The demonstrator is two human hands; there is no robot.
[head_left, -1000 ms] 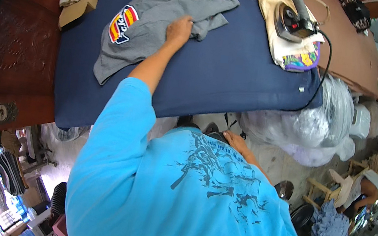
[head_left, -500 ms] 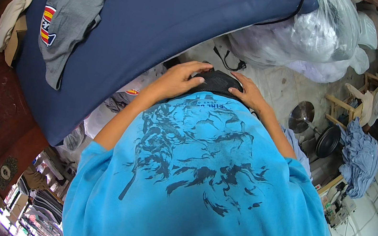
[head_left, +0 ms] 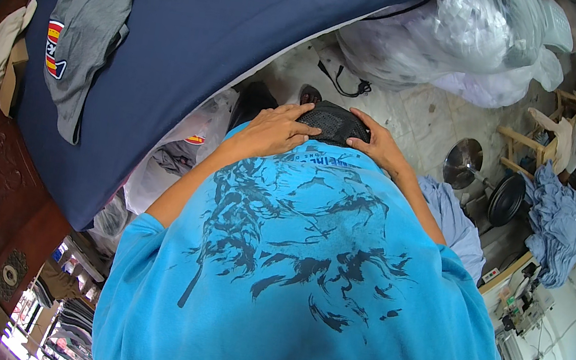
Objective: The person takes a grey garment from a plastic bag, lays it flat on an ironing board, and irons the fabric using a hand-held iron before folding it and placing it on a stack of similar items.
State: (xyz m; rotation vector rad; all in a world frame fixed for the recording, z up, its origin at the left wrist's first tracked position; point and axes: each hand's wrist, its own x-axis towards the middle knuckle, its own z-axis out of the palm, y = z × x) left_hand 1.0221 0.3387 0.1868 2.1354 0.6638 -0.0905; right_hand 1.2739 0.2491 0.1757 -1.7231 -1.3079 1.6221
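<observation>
Left hand [head_left: 276, 130] and right hand [head_left: 380, 145] press flat, fingers spread, gripping black mesh pouch [head_left: 333, 121] at waist over blue printed T-shirt [head_left: 303, 278]. Pouch long axis runs left-right, between both hands. Beyond: navy padded table [head_left: 251, 20], grey garment [head_left: 94, 13] with striped patch lying lengthwise toward far edge. Clear plastic bags [head_left: 469, 43] far right.

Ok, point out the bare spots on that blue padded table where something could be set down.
Most of the blue padded table is bare: the broad stretch right of the grey shirt, running to the near edge. The far left end is crowded by the shirt. Both hands, left hand and right hand, rest on a black pouch at the waist, off the table.
</observation>
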